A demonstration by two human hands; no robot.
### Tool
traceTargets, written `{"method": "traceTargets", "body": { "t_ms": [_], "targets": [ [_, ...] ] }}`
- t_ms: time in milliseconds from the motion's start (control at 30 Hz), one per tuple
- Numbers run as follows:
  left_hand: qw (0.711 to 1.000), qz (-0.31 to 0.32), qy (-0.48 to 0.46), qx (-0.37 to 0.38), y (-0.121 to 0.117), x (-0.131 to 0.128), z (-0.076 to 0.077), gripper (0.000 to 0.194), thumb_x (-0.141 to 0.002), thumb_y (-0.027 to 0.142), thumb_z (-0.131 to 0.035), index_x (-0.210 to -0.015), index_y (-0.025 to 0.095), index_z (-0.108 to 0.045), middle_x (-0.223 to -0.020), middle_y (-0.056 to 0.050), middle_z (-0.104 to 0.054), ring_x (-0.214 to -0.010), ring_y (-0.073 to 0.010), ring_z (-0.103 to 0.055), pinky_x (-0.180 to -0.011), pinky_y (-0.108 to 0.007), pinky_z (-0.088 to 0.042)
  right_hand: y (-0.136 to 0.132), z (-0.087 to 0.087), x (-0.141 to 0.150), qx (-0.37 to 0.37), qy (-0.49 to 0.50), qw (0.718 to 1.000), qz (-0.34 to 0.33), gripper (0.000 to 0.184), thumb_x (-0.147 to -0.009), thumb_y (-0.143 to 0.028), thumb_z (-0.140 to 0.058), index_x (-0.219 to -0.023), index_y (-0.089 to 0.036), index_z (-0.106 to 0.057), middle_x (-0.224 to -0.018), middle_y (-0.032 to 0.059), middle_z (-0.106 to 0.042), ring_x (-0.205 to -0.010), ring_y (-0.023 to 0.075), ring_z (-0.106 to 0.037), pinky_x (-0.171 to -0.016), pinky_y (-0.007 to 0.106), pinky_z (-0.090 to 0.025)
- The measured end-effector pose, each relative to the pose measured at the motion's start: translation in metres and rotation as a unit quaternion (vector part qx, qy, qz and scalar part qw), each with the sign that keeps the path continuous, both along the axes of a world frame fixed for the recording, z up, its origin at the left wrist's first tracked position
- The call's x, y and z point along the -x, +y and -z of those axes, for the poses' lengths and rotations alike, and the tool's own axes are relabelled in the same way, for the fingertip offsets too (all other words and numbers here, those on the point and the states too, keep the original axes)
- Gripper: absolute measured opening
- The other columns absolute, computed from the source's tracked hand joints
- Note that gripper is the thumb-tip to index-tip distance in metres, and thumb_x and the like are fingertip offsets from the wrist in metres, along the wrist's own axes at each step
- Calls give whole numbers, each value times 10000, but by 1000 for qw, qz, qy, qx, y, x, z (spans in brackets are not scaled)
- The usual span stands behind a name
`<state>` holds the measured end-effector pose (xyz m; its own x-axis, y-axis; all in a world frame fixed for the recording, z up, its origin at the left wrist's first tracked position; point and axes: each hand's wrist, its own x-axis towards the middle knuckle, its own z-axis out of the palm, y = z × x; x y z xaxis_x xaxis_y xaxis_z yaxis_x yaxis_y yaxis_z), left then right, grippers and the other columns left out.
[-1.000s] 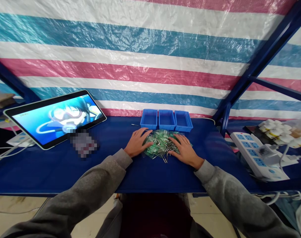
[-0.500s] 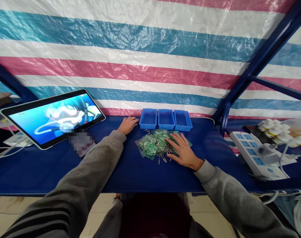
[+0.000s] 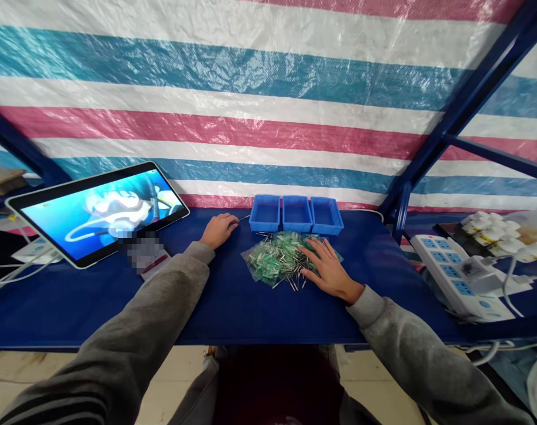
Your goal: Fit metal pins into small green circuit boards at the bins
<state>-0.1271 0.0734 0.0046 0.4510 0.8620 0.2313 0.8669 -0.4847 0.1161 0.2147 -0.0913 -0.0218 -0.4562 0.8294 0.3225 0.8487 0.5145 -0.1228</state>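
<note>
My left hand [image 3: 219, 231] rests on the blue table left of the trays, fingers together and curled. A thin, light pin-like piece [image 3: 244, 218] sticks out from its fingertips toward the left tray. My right hand [image 3: 329, 268] lies with spread fingers on the right side of a heap of small green-tinted clear bags [image 3: 268, 260]. Loose silver metal pins [image 3: 291, 280], like rivets, are mixed in and spill out at the heap's front. Behind the heap stand three blue trays in a row: left [image 3: 265, 213], middle [image 3: 296, 213] and right [image 3: 326, 215].
A tablet [image 3: 104, 212] showing a video leans at the left, with a partly blurred flat item [image 3: 151, 260] before it. At the right are a white power strip [image 3: 461, 277] with plugs and several white round parts [image 3: 494, 233]. Striped sheeting [image 3: 251, 130] hangs behind the table.
My left hand has moved left, away from the left tray, with the thin piece at its fingertips. My right hand stays on the heap; a few pins at the front have shifted.
</note>
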Motion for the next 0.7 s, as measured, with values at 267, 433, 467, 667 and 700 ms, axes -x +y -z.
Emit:
{"method": "traceTargets", "body": {
  "t_ms": [267, 433, 467, 667, 700],
  "targets": [
    [997, -54, 48, -16, 20, -37, 0, 163, -911, 279, -500, -951, 174, -618, -1069, -131, -662, -1014, -279, -603, -802, -353, -455, 0, 2, -1, 1, 0, 1000, 8, 600, -978, -543, -318, -1481, -223, -381, -1493, 137, -405, -1437, 296, -280, -1181, 569, -180],
    [995, -68, 69, -7, 13, -41, 0, 163, -929, 196, -445, -942, 133, -594, -1051, -184, -654, -1026, -322, -599, -794, -390, -432, -2, 1, -1, 3, -4, 1000, 3, 621, -968, -562, -332, -1471, -203, -399, -1500, 145, -394, -1441, 307, -268, -1185, 570, -162],
    [995, -84, 55, -4, 11, -39, -1, 160, -931, 190, -442, -940, 132, -590, -1015, -182, -662, -1000, -322, -607, -788, -391, -429, -2, 1, -1, 4, -4, 1000, 2, 624, -966, -563, -339, -1479, -212, -386, -1504, 141, -390, -1442, 310, -266, -1185, 573, -161],
    [972, -105, -178, -115, -26, -38, -4, 222, -987, 267, -394, -939, 169, -588, -867, -90, -673, -846, -224, -623, -802, -328, -454, -1, 3, -1, -5, 3, 1000, 2, 624, -965, -554, -350, -1503, -239, -338, -1501, 128, -393, -1436, 313, -276, -1180, 583, -163],
    [968, -57, -204, -135, -36, -43, -5, 251, -995, 305, -393, -936, 172, -597, -898, -88, -676, -871, -217, -619, -837, -327, -457, -1, 3, -1, -6, 5, 1000, 3, 617, -967, -551, -345, -1500, -240, -343, -1498, 127, -398, -1435, 310, -278, -1180, 583, -164]
  ]
}}
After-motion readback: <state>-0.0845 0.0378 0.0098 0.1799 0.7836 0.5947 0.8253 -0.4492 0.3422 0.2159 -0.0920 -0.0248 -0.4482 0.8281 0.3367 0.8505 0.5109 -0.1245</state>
